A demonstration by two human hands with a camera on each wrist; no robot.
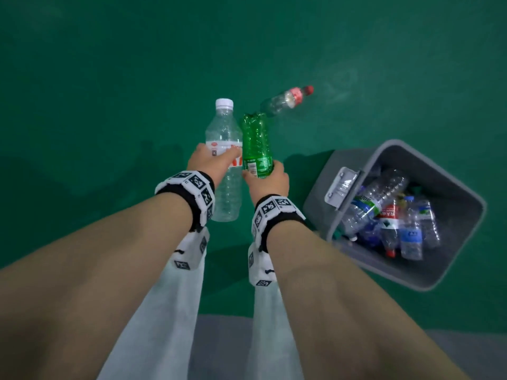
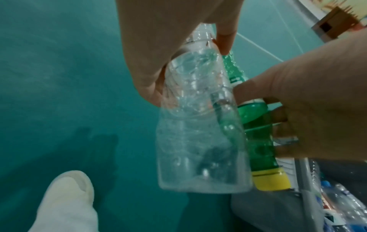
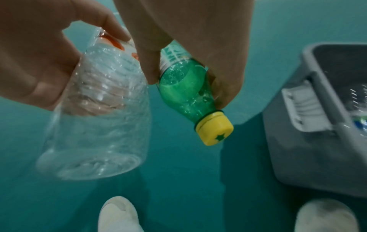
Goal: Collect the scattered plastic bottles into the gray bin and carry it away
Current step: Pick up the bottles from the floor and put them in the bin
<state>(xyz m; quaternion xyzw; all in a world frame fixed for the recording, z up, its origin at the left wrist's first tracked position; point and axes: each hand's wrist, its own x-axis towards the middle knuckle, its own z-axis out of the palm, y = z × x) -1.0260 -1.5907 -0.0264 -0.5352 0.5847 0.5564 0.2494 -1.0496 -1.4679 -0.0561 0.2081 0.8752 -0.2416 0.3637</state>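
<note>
Gripping the clear ribbed plastic bottle [image 1: 223, 149] at its label, the left hand [image 1: 210, 160] holds it beside the green plastic bottle [image 1: 256, 145] (yellow cap down), grasped by the right hand [image 1: 270, 178]; the bottle-filled gray plastic bin [image 1: 343, 165] stands right, on the floor.

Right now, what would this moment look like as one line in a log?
left hand: grips clear plastic bottle | right hand: grips green plastic bottle | gray bin: part-filled | red-capped bottle: on floor
</note>
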